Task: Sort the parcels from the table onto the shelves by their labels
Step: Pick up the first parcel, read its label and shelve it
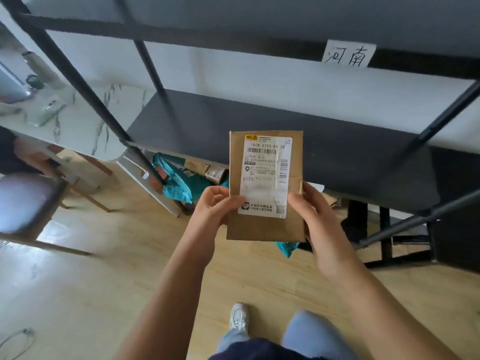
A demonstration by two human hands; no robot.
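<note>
Both hands, left hand and right hand, grip a brown parcel by its sides; black shelf at twelve o'clock bare, sorting barely begun.

Both forearms bare, reaching forward and up from lower frame, converging. Left hand grips left edge of brown parcel, thumb across front, fingers curled behind. Right hand grips right edge, thumb on front, fingers wrapped behind. Parcel held upright between hands, clear of shelf
</note>
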